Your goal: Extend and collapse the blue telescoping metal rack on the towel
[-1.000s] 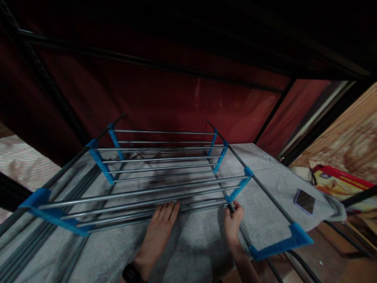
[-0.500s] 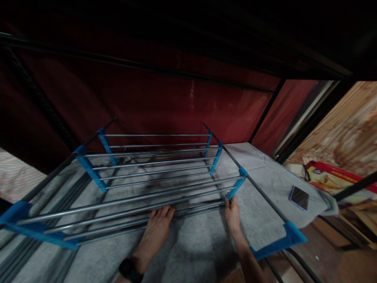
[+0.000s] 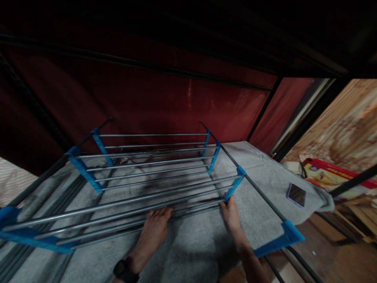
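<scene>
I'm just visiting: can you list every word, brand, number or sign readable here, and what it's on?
None can be read.
Red-and-yellow box: yellow marks along its red edge and a small blue mark, too small and blurred to read.
Phone: dark screen, no text legible.
Watch: dark face, nothing legible.
Rack: no lettering discernible.

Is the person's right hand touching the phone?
No, the right hand is at the lower end of a blue bracket, while the phone lies apart on the grey cloth.
</scene>
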The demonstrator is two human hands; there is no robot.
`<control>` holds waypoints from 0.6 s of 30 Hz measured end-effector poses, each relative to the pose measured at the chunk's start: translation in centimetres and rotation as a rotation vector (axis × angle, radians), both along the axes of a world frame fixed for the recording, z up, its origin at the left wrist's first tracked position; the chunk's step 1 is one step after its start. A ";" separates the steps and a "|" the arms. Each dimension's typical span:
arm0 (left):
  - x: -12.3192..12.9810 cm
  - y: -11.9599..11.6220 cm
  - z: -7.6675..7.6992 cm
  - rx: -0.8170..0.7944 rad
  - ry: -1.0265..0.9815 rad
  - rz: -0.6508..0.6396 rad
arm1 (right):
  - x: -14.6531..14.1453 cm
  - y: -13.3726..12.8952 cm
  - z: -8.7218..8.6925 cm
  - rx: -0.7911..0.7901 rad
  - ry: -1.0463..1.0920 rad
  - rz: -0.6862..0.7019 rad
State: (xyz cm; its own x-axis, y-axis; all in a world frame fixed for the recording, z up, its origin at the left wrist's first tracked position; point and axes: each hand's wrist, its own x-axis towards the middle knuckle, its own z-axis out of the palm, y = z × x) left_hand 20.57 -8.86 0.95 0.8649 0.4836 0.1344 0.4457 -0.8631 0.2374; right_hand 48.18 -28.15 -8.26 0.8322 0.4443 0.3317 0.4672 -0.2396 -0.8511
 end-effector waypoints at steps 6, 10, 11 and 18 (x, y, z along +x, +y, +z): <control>0.0 0.3 0.7 -0.006 0.008 0.014 | 0.2 0.2 0.1 -0.106 -0.006 -0.119; 0.0 0.4 1.2 -0.030 0.032 0.014 | 0.3 0.3 0.4 -0.169 -0.032 -0.149; 0.0 0.4 1.3 -0.036 0.030 0.013 | 0.3 0.3 0.4 -0.180 -0.039 -0.154; 0.1 0.5 2.2 -0.098 0.044 0.031 | 0.4 0.7 0.7 -0.233 -0.053 -0.190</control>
